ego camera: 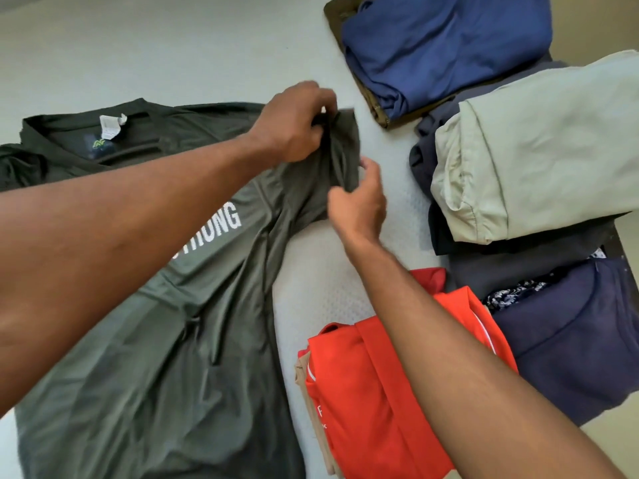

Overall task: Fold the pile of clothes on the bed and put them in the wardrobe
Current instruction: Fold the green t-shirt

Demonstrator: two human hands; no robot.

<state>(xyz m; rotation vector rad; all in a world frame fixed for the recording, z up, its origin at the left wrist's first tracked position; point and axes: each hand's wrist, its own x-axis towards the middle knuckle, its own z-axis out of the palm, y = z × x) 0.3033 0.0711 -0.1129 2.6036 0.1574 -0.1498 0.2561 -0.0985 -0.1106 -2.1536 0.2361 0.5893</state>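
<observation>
A dark green T-shirt [166, 357] with white lettering lies spread flat on the pale bed [138, 46], collar at the upper left. Its right sleeve [345, 146] is bunched up off the sheet. My left hand [297, 122] pinches the top of that sleeve. My right hand [359, 202] grips the sleeve's lower edge from below. Both forearms reach in from the bottom and left of the view.
Folded clothes line the right side of the bed: a blue garment [446, 46] on an olive one, a beige piece [532, 153] on dark ones, a navy piece [567, 337], and a red shirt [366, 392] under my right forearm.
</observation>
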